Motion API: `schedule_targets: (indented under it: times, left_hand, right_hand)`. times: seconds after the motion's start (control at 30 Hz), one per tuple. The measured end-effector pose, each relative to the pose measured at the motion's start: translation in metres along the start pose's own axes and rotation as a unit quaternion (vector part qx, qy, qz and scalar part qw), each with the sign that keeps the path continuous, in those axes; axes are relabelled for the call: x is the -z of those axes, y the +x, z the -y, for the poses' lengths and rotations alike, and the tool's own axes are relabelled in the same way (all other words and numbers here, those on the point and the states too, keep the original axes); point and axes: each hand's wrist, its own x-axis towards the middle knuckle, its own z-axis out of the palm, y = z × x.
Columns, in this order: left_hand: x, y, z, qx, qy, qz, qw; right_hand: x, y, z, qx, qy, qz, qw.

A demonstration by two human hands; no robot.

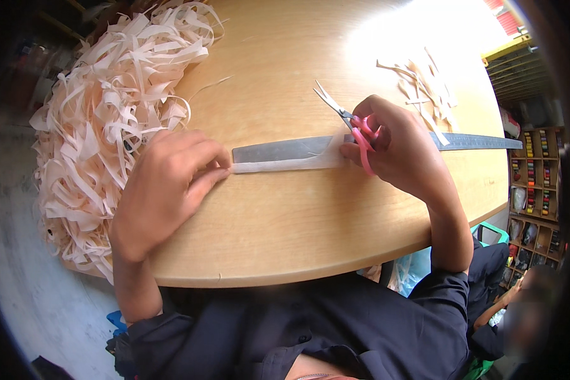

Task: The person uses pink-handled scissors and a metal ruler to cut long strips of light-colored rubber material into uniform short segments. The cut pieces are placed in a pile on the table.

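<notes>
Both bare forearms [446,218] cross the tan wood-grain bench's [285,234] near edge; the bare left grip [171,187] pinches thumb against fingers, the bare right grip [399,149] curls leftward, some fingertips apparently hidden.

We identify a workshop, probably for sewing, by the pale ribbon-like strips [120,120] heaped at the left of the wood-grained table [278,247], the long metal ruler [481,142], the pink-handled scissors [347,116], and, at right, compartmented shelves [533,218] lined with small colourful spool-like items [530,172] in rows
</notes>
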Motion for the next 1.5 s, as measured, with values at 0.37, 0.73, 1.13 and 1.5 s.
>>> schedule_targets:
  times: [0.37, 0.73, 1.13, 1.5]
  left_hand:
    - [-0.002, -0.001, 0.001, -0.007, 0.022, 0.004, 1.0]
    - [-0.009, 0.003, -0.002, 0.0, 0.032, 0.017, 0.999]
    - [-0.013, 0.005, 0.004, -0.125, 0.07, -0.06, 0.988]
    - [-0.021, 0.009, -0.011, -0.223, 0.128, -0.171, 0.951]
  right_hand:
    - [0.001, 0.0, 0.002, -0.01, 0.005, 0.003, 1.0]
    - [0.003, 0.001, 0.001, -0.007, 0.005, 0.012, 1.0]
    - [-0.002, -0.009, 0.021, 0.125, 0.337, 0.117, 0.926]
    - [-0.01, -0.024, 0.035, -0.109, 0.401, 0.496, 0.762]
